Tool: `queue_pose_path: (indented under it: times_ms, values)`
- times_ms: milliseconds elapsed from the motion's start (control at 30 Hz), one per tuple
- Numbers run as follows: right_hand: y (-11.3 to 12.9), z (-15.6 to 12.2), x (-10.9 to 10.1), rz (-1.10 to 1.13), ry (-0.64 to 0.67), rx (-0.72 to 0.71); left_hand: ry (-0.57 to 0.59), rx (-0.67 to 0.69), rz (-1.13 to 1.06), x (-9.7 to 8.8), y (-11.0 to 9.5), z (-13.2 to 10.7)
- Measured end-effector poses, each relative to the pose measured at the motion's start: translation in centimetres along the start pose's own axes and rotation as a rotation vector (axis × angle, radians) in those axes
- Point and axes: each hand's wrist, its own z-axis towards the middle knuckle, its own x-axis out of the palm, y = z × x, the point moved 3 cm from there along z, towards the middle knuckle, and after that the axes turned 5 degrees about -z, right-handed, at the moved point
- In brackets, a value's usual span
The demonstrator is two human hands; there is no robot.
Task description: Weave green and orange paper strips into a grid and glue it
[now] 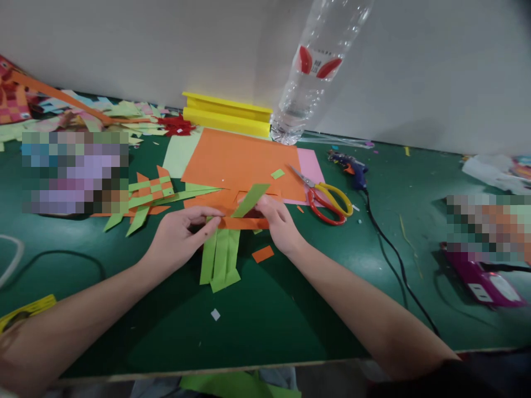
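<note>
Orange paper strips [244, 223] lie crosswise over green paper strips [226, 254] in front of me. My left hand [188, 229] pinches the left end of the front orange strip, thumb and forefinger closed on it. At the right, my right hand [276, 215] has its fingers bent around the paper strips; its fingertips are partly hidden behind a slanted green strip [253, 199] that sticks up. A woven green and orange paper piece [151, 189] lies to the left of my left hand. Behind my hands are stacked sheets, with an orange sheet [240, 157] on top.
Scissors [327, 202] with red and yellow handles rest right of my hands. Farther right lie a glue gun [350, 168] with a black cord and a magenta power strip [483, 279]. A plastic bottle [309, 72] and a yellow holder [227, 115] stand behind. Paper scraps [124, 113] pile up back left.
</note>
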Motion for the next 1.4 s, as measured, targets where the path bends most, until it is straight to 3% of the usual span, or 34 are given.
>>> queue_pose_path:
  times_ms: [200, 433, 633, 867, 1100, 1400]
  values:
    - [0.2, -0.1, 0.1, -0.026, 0.048, 0.046, 0.029, 0.087, 0.059, 0.1, 0.1, -0.4]
    - [0.1, -0.1, 0.6, -0.090, 0.122, 0.017, 0.029, 0.046, 0.093, -0.1, -0.1, -0.2]
    - [0.4, -0.1, 0.4, -0.181, 0.065, -0.033, 0.011, -0.044, 0.005, -0.3, -0.2, 0.2]
    - [-0.1, -0.1, 0.3, -0.054, 0.041, 0.039, -0.127, -0.112, -0.151, -0.6, -0.1, 0.2]
    - [-0.1, -0.2, 0.8, -0.185, 0.267, 0.035, -0.211, -0.120, -0.232, -0.6, 0.4, 0.1]
    - [-0.4, -0.2, 0.9, -0.138, 0.310, -0.014, -0.306, -0.169, -0.441, -0.7, 1.8, 0.4]
